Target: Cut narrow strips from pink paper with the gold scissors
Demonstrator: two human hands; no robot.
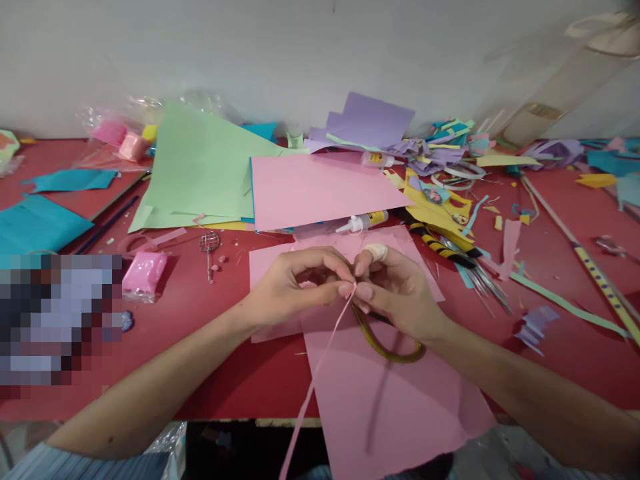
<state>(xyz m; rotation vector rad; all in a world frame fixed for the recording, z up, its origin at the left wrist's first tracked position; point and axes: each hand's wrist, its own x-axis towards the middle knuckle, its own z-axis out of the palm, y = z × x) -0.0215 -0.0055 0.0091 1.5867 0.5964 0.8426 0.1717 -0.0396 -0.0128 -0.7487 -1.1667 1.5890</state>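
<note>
My left hand [293,283] is closed, its thumb and forefinger pinching the top end of a thin pink paper strip [327,350]. Against it, my right hand [405,287] is closed too, its fingertips on the same end. The strip hangs down towards the table's front edge. A white wrap [376,253] covers one finger of my right hand. Below that hand shows a curved yellow loop [387,355], like a tool handle; its upper part is hidden, and I cannot tell if it is held. Pink paper sheets [400,407] lie beneath both hands.
Behind lie a green sheet [200,173], a pink sheet [320,190] and a glue bottle [370,221]. To the right are black-and-yellow pliers [437,243], tweezers [493,287] and paper scraps [445,150]. A pink clay packet [145,272] sits left on the red table [215,373].
</note>
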